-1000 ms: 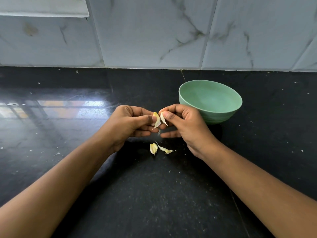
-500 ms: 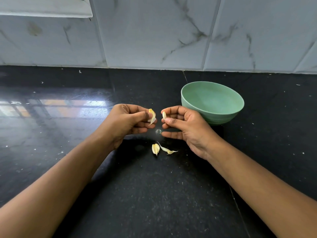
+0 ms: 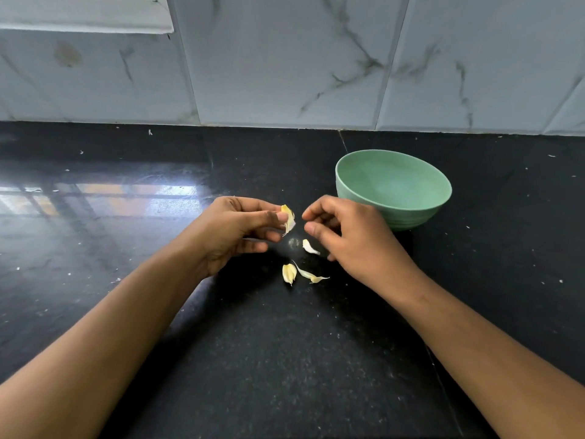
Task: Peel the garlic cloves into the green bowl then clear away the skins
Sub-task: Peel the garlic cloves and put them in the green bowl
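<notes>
Fingers (image 3: pixel 278 217) of the left hand (image 3: pixel 234 229) pinch a partly peeled garlic clove (image 3: pixel 287 217) above the table (image 3: pixel 285 359), while the right hand (image 3: pixel 357 239) holds nothing.
The clove sits between the left thumb and forefinger with a flap of loose skin hanging from it. It is just left of the right hand, whose fingers (image 3: pixel 311 213) are loosely curled, the thumb and forefinger a little apart. A white skin scrap (image 3: pixel 310 247) shows just below the right thumb, and I cannot tell whether it is lying on the table or in the air. Half a second ago the right hand pinched that scrap, and the hands were closer together. Nearer the person, a cupped skin (image 3: pixel 289 274) and a thin curled skin (image 3: pixel 308 274) lie side by side. The green bowl (image 3: pixel 345 191) stands just behind the right hand, with marbled wall tiles (image 3: pixel 285 58) behind the table.
</notes>
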`<state>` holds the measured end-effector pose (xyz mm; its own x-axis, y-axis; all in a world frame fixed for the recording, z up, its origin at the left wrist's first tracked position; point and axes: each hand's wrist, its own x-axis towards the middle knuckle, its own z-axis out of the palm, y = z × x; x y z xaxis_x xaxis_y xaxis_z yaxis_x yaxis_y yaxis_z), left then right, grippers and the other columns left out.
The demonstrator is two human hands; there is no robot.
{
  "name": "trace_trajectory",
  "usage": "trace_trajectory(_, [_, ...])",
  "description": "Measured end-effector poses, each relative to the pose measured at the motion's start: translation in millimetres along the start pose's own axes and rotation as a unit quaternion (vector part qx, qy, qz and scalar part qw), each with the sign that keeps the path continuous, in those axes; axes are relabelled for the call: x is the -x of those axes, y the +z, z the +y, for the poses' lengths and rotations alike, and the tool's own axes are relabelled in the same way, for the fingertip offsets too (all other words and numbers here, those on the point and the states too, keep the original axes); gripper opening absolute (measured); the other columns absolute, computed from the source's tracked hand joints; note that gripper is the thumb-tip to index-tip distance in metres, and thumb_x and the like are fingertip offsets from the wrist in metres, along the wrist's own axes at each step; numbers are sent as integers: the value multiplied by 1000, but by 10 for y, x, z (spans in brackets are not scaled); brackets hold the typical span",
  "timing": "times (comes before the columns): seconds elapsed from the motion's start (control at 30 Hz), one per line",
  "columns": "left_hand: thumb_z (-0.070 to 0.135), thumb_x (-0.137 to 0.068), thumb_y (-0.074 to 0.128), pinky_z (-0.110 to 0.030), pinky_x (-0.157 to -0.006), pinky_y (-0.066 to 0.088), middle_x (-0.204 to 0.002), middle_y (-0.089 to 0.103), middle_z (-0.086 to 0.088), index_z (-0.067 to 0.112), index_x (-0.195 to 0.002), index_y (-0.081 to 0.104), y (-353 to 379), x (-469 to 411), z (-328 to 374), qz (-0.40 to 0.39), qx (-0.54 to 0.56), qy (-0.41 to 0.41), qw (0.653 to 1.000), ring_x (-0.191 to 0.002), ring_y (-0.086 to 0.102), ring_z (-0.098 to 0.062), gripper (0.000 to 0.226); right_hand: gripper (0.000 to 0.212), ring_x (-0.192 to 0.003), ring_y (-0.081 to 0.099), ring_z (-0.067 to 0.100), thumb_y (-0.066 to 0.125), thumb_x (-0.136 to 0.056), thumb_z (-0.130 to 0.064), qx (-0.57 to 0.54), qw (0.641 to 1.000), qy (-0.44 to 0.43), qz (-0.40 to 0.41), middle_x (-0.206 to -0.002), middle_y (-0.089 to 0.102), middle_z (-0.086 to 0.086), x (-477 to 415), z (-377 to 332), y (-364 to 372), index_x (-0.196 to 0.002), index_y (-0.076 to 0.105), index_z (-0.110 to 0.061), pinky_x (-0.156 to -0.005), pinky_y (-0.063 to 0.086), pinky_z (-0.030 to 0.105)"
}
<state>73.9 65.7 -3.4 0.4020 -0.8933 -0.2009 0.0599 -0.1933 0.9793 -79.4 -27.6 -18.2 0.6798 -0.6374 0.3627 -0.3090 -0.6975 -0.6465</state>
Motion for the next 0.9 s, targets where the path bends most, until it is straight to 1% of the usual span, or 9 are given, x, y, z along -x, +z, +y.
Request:
trace_trajectory(0.07, [22, -62, 73, -13, -43, 46, -70, 71, 1, 13, -83, 73, 13, 9, 1, -7, -1, 6, 1000, -56, 62, -3, 23, 6, -70, 62, 12, 63, -89, -13, -139, 989, 54, -4, -77, 61, -4, -6, -39, 7, -94, 66, -14, -55, 55, 26])
trace_trajectory(0.13, [23, -58, 74, -13, -41, 45, -70, 71, 1, 12, -82, 73, 22, 14, -6, -7, 3, 16, 1000, -55, 62, -4, 26, 7, -71, 63, 14, 65, -87, -13, -232, 968, 92, -21, -80, 64, 6, 2, -65, 20, -93, 66, -9, -54, 55, 25])
trace_trajectory(0.2, [24, -56, 75, -14, -40, 44, -71, 71, 0, 13, -80, 72, 33, 12, -15, 0, 5, 27, 1000, -54, 61, -5, 26, 11, -70, 63, 13, 70, -82, -14, -274, 955, 108, -33, -80, 66, 10, 12, -81, 32, -90, 66, -7, -56, 56, 25])
trace_trajectory(0.37, [20, -64, 75, -14, -39, 44, -71, 71, -3, 14, -77, 71, 69, 1, -38, 4, 9, 39, 999, -53, 63, -6, 14, 10, -58, 62, 5, 69, -80, 0, -348, 926, 143, -21, -67, 65, 2, -4, -73, 53, -81, 64, -9, -57, 54, 19])
trace_trajectory(0.43, [14, -73, 73, -14, -39, 43, -71, 71, -3, 14, -77, 70, 80, -5, -45, 9, 7, 37, 999, -53, 63, -6, 5, 10, -57, 62, 5, 68, -81, 2, -366, 918, 151, -22, -63, 64, 0, -9, -64, 51, -81, 64, -8, -57, 54, 18])
trace_trajectory(0.5, [14, -77, 71, -13, -39, 43, -72, 71, -3, 15, -78, 70, 89, -5, -45, 10, 11, 34, 999, -53, 63, -5, 1, 10, -56, 62, 5, 67, -82, 2, -376, 913, 154, -26, -63, 64, 0, -9, -61, 42, -82, 64, -7, -57, 54, 18])
trace_trajectory(0.6, [27, -68, 72, -13, -39, 42, -76, 72, -1, 15, -81, 71, 101, 9, -42, 2, 17, 42, 999, -54, 63, -5, 17, 9, -56, 60, 5, 67, -82, 3, -380, 912, 152, -29, -65, 63, 3, -7, -70, 36, -83, 64, -6, -57, 55, 18])
trace_trajectory(0.73, [24, -66, 70, -12, -39, 43, -73, 72, -1, 12, -83, 70, 102, 10, -49, -1, 34, 53, 998, -52, 62, -4, 21, 11, -56, 59, 4, 67, -82, 3, -388, 908, 153, -32, -68, 61, 3, -9, -81, 39, -85, 63, -7, -56, 55, 19])
trace_trajectory(0.9, [21, -66, 68, -11, -39, 43, -69, 72, 2, 11, -83, 69, 116, -2, -58, 8, 72, 42, 996, -50, 60, -2, 20, 12, -57, 56, 8, 66, -83, 2, -330, 934, 135, -12, -68, 60, 3, -51, -56, 68, -83, 64, -10, -54, 54, 24])
